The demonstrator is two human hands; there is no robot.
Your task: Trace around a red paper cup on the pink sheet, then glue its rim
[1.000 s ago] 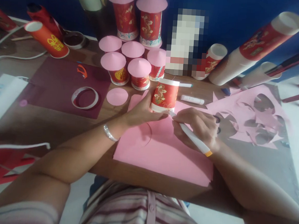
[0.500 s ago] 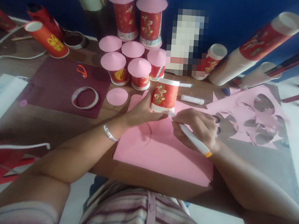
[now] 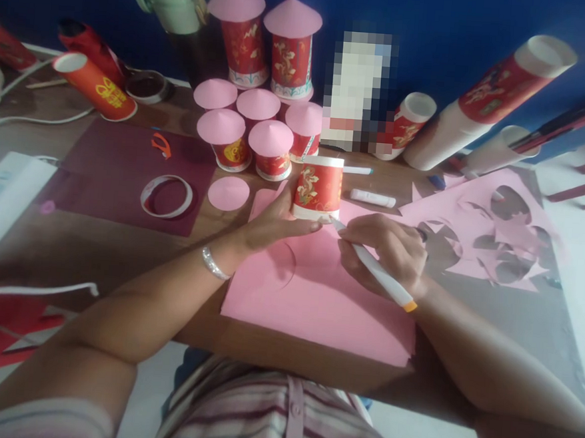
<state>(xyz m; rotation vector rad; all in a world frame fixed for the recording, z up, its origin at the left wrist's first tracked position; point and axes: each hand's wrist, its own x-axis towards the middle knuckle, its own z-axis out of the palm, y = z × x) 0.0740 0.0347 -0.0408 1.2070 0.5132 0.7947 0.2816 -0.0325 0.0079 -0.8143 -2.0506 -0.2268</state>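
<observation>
My left hand (image 3: pixel 277 221) is closed round a short red paper tube (image 3: pixel 319 187) with gold patterning and white bands at both ends. In my right hand (image 3: pixel 390 249) is a white marker pen (image 3: pixel 383 279) with an orange end, its tip at the tube's lower white band. Beneath both hands lies a stack of pink paper (image 3: pixel 316 314), with a curved line on the top sheet. A pink paper disc (image 3: pixel 229 194) rests left of the tube. Behind it, another marker (image 3: pixel 358 171) is partly hidden, and a white glue stick (image 3: pixel 373 198) lies to the right.
Several red tubes with pink cone roofs (image 3: pixel 270 141) stand behind. Cut pink paper scraps (image 3: pixel 476 232) spread on the right near long upright tubes (image 3: pixel 485 106). On the left, a dark red sheet (image 3: pixel 108 193) bears a cardboard ring (image 3: pixel 146 199) and orange-handled snips (image 3: pixel 161 145).
The view has shifted slightly. The pen tip stays at the tube's lower white band, and both hands keep nearly the same pose.
</observation>
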